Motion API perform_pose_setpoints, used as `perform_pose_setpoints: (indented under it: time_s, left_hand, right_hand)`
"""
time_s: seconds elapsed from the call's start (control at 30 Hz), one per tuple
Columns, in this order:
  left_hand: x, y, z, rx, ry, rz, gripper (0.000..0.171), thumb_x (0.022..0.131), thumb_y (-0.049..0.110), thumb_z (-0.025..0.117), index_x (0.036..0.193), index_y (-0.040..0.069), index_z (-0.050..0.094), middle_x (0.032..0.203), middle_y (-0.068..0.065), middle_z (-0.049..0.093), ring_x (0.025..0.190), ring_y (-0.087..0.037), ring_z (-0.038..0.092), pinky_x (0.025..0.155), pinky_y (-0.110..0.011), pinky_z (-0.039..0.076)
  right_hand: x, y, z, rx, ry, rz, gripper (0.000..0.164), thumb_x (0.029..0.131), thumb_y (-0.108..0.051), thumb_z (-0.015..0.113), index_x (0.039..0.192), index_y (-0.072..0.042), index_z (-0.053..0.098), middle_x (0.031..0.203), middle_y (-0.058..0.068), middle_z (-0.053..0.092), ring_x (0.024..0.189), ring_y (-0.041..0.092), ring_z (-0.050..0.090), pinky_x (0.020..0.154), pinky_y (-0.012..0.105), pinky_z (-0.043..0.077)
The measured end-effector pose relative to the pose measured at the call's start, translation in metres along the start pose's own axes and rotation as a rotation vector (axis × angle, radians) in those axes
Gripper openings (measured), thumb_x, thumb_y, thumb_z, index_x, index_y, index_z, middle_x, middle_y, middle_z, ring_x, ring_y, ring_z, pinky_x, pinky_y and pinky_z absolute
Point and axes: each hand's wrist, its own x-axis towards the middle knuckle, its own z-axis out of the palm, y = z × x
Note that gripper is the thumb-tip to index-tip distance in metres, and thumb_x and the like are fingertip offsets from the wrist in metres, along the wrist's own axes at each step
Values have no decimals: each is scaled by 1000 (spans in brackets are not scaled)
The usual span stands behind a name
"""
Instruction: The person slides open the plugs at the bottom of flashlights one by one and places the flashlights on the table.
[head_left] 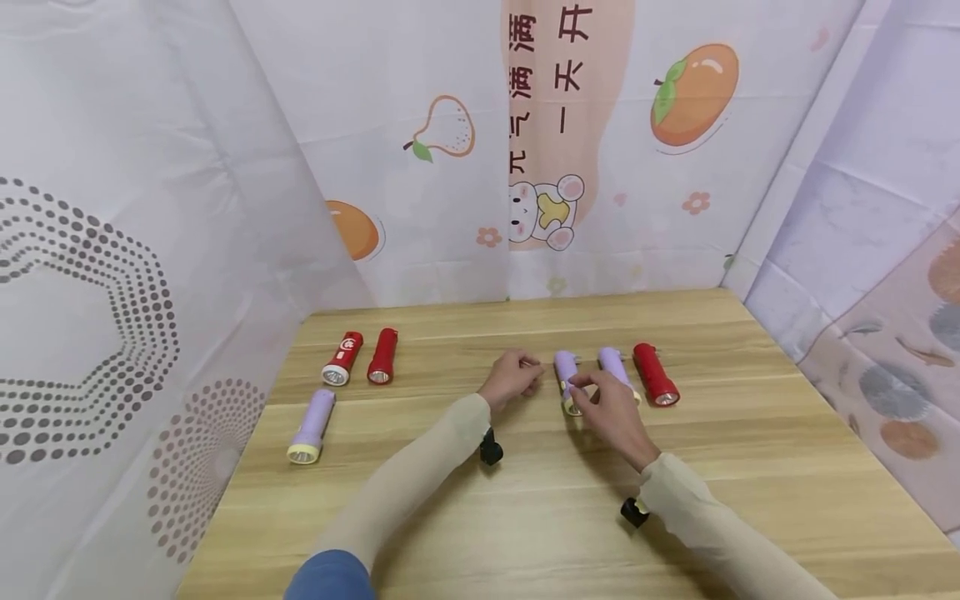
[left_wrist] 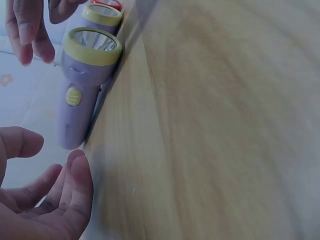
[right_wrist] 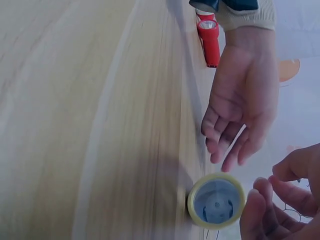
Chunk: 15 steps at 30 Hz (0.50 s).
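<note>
In the head view a purple flashlight (head_left: 565, 365) with a yellow rim lies between the two hands, its lens toward the person. My left hand (head_left: 515, 377) is just left of it, fingers loosely bent. The left wrist view shows that hand (left_wrist: 55, 197) near the flashlight's (left_wrist: 80, 107) tail end, apparently holding nothing. Over the lens end hovers my right hand (head_left: 611, 417), thumb and fingers bent, with nothing visible in its grasp. The right wrist view shows it (right_wrist: 285, 200) beside the yellow rim (right_wrist: 191, 207). Partly behind the right hand lies a second purple flashlight (head_left: 612, 362).
A red flashlight (head_left: 655, 375) lies right of the purple pair. On the wooden table's (head_left: 480, 517) left side are a red-and-white flashlight (head_left: 345, 354), a red flashlight (head_left: 383, 354) and another purple flashlight (head_left: 313, 419). A printed curtain (head_left: 450, 267) borders the back.
</note>
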Motion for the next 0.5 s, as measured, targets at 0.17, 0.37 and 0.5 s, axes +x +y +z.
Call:
perform_pose_setpoints:
  time_s: [0.17,0.37,0.5]
  left_hand:
    - [-15,3,-11,99,-17,56,12,90,22,66,99,13,64,90,-11,65,73,-26,64,59,-34,54]
    - [-34,3,-19,176,-38,104,10,91,23,65,99,16,65,88,0,64,78,-22,64,64,-31,54]
    - [-48,2,-26,173,-60,116,12,92,26,64,100,17,64,90,0,64,81,-26,65,65,-34,55]
  right_hand:
    - [-1,-5,4,44,-25,-31,17,89,-18,67,105,-12,68,94,2,67,60,13,53,50,26,44]
    - [-3,-12,13,96,-100,-48,20,90,-20,66,108,-11,66,89,3,65,65,16,56,53,25,46]
    - [-5,-15,21,108,-144,-73,23,89,-21,67,109,-10,66,92,0,65,66,15,55,54,25,46]
